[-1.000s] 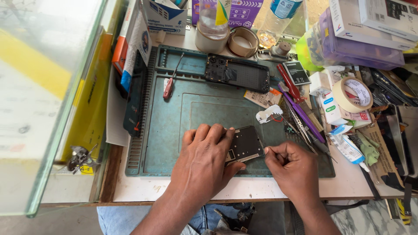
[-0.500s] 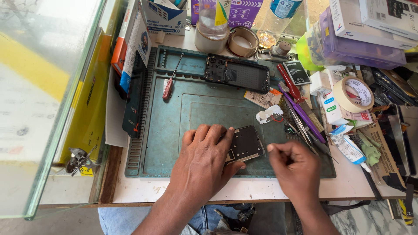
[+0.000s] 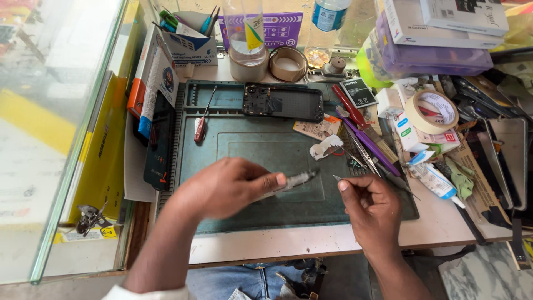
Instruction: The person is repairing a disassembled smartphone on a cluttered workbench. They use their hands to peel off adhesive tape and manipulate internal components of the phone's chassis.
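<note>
My left hand (image 3: pixel 227 186) grips a small dark phone part (image 3: pixel 298 179), tilted edge-on just above the green work mat (image 3: pixel 250 144). My right hand (image 3: pixel 369 205) pinches thin metal tweezers (image 3: pixel 337 178), whose tip sits a little right of the part without touching it. An opened black phone frame (image 3: pixel 283 101) lies along the mat's far edge. A red-handled screwdriver (image 3: pixel 200 125) rests on the mat's left side.
Purple and red tools (image 3: pixel 369 144) lie at the mat's right edge, beside a tape roll (image 3: pixel 436 111) and a glue tube (image 3: pixel 436 178). A glass jar (image 3: pixel 246 39), a bottle (image 3: pixel 327 14) and boxes (image 3: pixel 433 50) stand behind. A black phone (image 3: pixel 159 139) lies left.
My left hand has lifted the dark part off the mat and turned it from flat to edge-on. My right hand has stayed close beside it with the tweezers.
</note>
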